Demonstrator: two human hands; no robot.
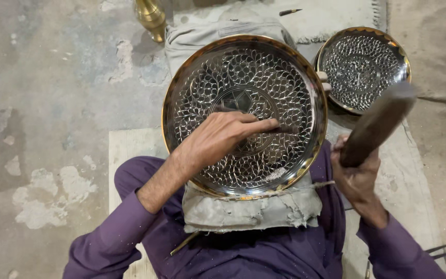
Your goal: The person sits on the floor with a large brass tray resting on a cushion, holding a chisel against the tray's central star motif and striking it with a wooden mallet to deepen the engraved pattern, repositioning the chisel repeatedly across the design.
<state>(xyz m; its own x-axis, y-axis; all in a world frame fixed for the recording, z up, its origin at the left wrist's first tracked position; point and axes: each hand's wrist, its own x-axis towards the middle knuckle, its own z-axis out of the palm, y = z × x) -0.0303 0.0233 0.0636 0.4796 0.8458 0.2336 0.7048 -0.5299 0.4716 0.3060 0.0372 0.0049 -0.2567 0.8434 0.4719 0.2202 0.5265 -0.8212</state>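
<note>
Left hand (218,137) pinches chisel (280,129) on engraved plate (243,72); right hand (357,173) grips mallet (378,124); second plate (362,67) beside.

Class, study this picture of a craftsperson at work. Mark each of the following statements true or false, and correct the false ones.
1. The left hand rests on the large patterned plate, holding a thin dark tool against it. True.
2. The right hand is empty. False: it grips a dark mallet, raised beside the plate.
3. A second, smaller patterned plate lies at the upper right. True.
4. The person wears green sleeves. False: the sleeves are purple.
5. The large plate rests on grey padding on the person's lap. True.
</note>
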